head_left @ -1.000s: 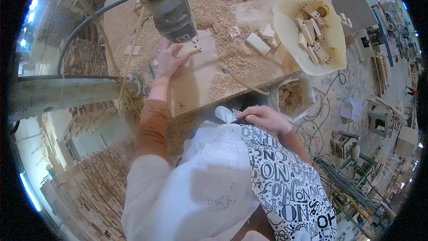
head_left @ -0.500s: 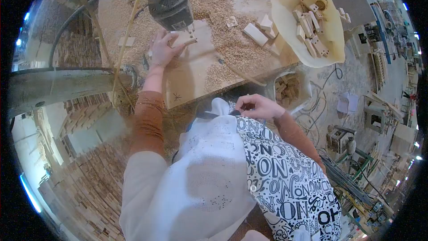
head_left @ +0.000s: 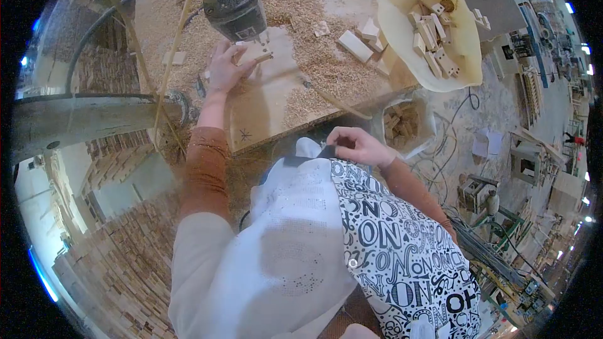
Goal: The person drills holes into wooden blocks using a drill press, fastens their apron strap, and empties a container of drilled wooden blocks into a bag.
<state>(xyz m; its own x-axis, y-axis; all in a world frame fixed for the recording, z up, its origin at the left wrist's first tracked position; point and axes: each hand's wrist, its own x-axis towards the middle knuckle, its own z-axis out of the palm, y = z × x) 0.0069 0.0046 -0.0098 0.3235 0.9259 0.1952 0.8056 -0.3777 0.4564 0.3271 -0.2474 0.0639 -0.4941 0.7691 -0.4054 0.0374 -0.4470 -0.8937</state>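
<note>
Block (head_left: 258,57) gripped in your left hand (head_left: 224,71) at drill head (head_left: 233,7); right hand (head_left: 360,147) curled by patterned apron (head_left: 380,226), hold unclear. Likely positioning; next move needs steadiness.

A woodworking shop, plainly, dusty and busy. Curled shavings (head_left: 314,69) smother the surface (head_left: 251,116) at twelve o'clock, and at eleven a heavy drilling machine (head_left: 229,9) hangs over it, a wooden piece (head_left: 262,58) by its bits. Toward half past one, a pale basin (head_left: 392,22) holds drilled blocks (head_left: 429,32). Cut timber (head_left: 113,270) sits stacked at eight o'clock; loose cables (head_left: 461,110) trail over the floor near two. Equipment (head_left: 476,193) past three looks like more machinery, though it's warped and small from here.
</note>
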